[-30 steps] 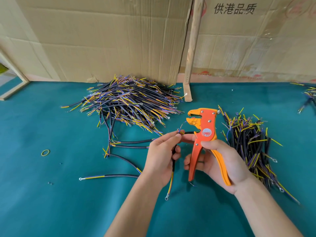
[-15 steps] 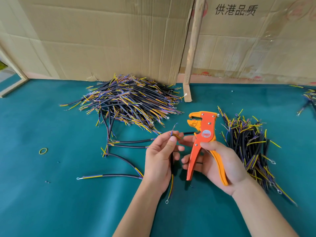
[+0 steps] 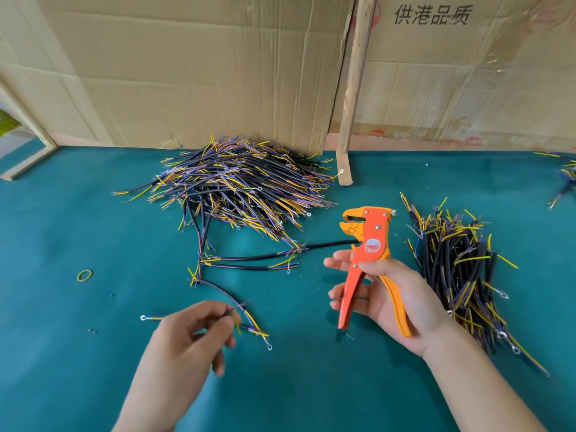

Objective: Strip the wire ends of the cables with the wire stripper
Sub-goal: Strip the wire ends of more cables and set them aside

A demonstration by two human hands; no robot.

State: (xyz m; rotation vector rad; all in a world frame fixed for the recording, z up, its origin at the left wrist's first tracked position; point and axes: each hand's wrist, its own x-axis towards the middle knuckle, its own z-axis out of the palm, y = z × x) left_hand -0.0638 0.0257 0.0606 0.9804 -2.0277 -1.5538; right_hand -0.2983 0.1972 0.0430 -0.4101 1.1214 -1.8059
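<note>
right hand (image 3: 386, 294) is gripping the wire stripper (image 3: 369, 241); blurred left hand (image 3: 190, 335) is apparently pinching a cable (image 3: 246, 319), setting it down; next, fetching another.

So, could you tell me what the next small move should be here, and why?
Probably the left hand lifts a loose cable up to the wire stripper. That hand is down among the loose cables, fingers curled at one, while the right hand holds the stripper upright with nothing visible in its head.

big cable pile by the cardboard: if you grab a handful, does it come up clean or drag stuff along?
Probably drags. The cable pile is a criss-crossed tangle with ring terminals and splayed wire ends that could snag. Loose cables beside it curve, so each seems semi-flexible. Short and thin, likely light.
</note>
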